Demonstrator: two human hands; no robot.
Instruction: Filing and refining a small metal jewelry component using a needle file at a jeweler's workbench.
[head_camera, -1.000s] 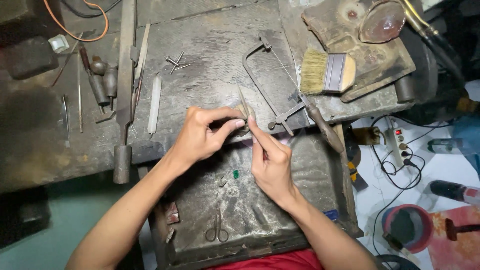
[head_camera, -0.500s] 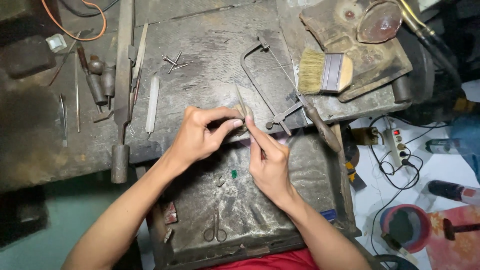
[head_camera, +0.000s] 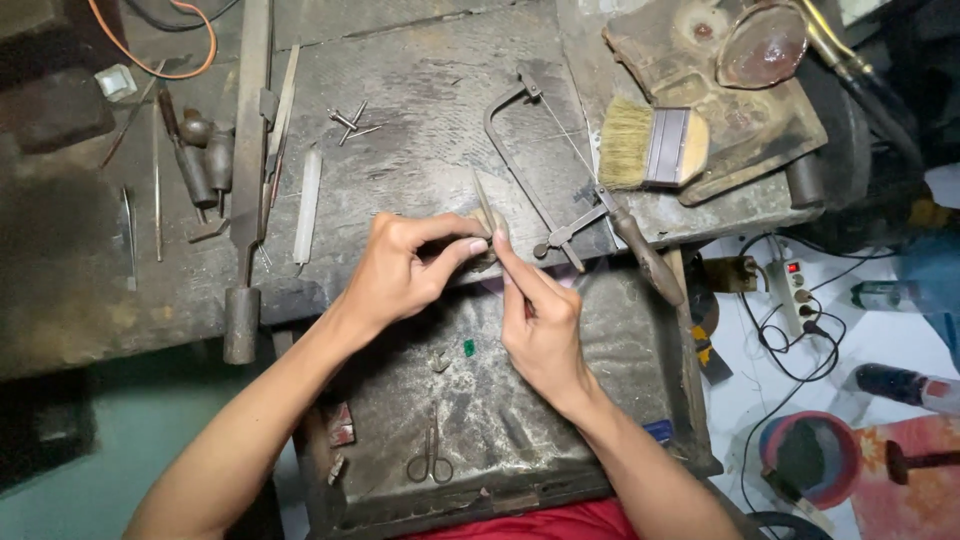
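Note:
My left hand (head_camera: 405, 268) pinches a small pale piece (head_camera: 492, 236) against the front edge of the dark workbench (head_camera: 420, 170). My right hand (head_camera: 540, 322) grips a thin metal tool (head_camera: 485, 203) whose shaft slants up past the piece, with its lower end hidden in my fingers. The two hands meet at the piece, thumbs and forefingers touching around it. Below them hangs a worn catch tray (head_camera: 590, 400) with a small green stone (head_camera: 468, 347) and a tiny metal bit (head_camera: 438, 362) lying on it.
A jeweller's saw frame (head_camera: 560, 185) lies right of my hands, a wide brush (head_camera: 655, 147) beyond it. Files and hand tools (head_camera: 215, 160) lie at the left, small scissors (head_camera: 430, 460) in the tray. A power strip (head_camera: 795, 285) and cables sit on the floor at the right.
Both hands stay at the piece. My right hand has shifted slightly along it with the thin tool; the view has drifted a little.

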